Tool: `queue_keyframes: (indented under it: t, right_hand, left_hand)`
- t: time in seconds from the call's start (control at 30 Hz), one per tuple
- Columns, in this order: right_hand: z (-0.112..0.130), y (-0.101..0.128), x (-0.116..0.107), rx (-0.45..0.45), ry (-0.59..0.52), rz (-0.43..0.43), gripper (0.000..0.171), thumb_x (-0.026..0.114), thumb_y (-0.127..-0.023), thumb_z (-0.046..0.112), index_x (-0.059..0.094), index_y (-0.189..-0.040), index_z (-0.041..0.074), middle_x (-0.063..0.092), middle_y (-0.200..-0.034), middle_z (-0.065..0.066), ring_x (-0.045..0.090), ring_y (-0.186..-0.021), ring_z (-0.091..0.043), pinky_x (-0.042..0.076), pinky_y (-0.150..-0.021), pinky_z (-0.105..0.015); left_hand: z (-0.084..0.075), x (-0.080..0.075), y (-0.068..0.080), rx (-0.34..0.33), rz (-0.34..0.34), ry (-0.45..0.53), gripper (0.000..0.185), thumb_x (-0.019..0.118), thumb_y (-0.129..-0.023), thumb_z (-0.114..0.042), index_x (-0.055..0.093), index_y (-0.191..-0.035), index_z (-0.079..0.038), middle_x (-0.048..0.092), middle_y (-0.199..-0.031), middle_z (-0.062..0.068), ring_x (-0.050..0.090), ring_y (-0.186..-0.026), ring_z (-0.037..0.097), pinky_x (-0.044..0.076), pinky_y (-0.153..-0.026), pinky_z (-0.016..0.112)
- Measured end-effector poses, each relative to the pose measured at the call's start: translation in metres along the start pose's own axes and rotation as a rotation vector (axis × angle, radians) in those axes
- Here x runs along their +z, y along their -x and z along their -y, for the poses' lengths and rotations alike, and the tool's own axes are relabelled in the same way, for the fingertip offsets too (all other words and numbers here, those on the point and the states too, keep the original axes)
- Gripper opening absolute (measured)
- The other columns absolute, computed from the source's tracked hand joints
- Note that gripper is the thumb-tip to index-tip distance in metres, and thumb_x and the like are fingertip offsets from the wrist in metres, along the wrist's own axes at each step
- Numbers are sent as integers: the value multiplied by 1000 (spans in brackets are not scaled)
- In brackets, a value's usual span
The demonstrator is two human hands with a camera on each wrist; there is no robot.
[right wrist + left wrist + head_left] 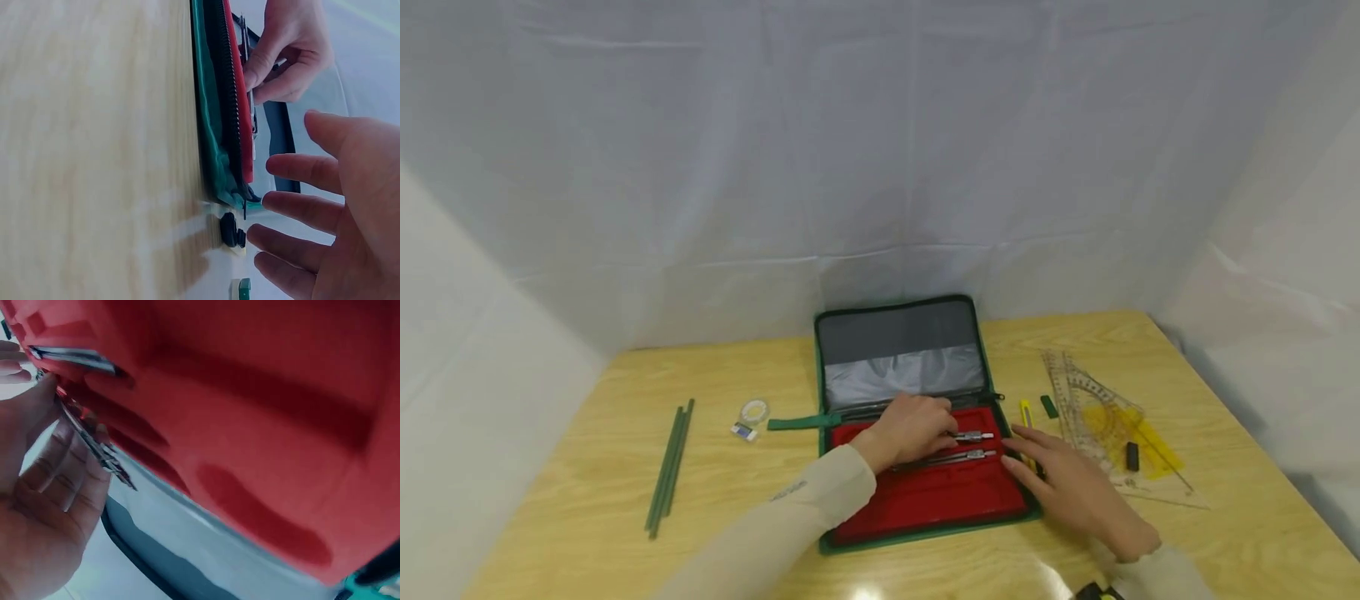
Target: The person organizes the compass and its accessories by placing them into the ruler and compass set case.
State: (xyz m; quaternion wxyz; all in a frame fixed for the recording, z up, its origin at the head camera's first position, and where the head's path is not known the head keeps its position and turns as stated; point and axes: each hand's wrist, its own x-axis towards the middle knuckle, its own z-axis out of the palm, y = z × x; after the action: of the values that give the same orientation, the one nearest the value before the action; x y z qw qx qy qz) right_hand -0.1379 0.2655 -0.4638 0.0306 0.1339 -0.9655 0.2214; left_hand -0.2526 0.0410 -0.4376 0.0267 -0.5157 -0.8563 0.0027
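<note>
A green zip case [925, 533] lies open on the table, its red moulded tray [932, 500] facing up. My left hand [917, 427] is over the upper part of this tray. Its thumb and fingers pinch a slim metal drawing compass [94, 444], tilted over the red slots in the left wrist view. A second metal instrument [81, 359] lies in a slot beside it. At the case's right edge my right hand [1067, 483] holds nothing, its fingers spread and extended toward the tray in the right wrist view [350, 206].
Green pencils [670, 467] lie at left, near a tape roll [755, 411] and an eraser [744, 432]. To the right are a yellow cutter [1026, 410], a small green block [1048, 407], clear rulers and triangles, a yellow set square [1161, 450] and a black block [1132, 457].
</note>
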Motion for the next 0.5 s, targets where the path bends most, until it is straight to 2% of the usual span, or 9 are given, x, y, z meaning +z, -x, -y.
queue_keyframes:
  t: [0.2, 0.37, 0.5]
  right_hand:
    - [3, 1, 1, -63, -13, 0, 48, 43, -100, 44, 62, -126, 9, 47, -140, -15, 47, -123, -36, 40, -95, -55]
    - [4, 1, 3, -68, -16, 12, 43, 47, -100, 41, 63, -126, 11, 47, -140, -14, 47, -123, -34, 41, -95, -54]
    - [6, -2, 2, -100, -6, -5, 40, 48, -100, 40, 64, -125, 14, 47, -140, -13, 48, -123, -32, 42, -95, -52]
  left_hand:
    - [-3, 1, 4, -70, 18, 86, 16, 62, -93, -36, 73, -99, -26, 53, -85, -9, 55, -72, 8, 46, -61, 27]
    - [-3, -3, 15, -81, 58, 168, 22, 61, -94, -34, 70, -110, -22, 55, -93, -5, 56, -79, 10, 47, -66, 25]
    - [2, -13, 26, -106, 62, 156, 20, 65, -92, -24, 70, -110, -18, 58, -93, -3, 58, -82, 12, 49, -70, 26]
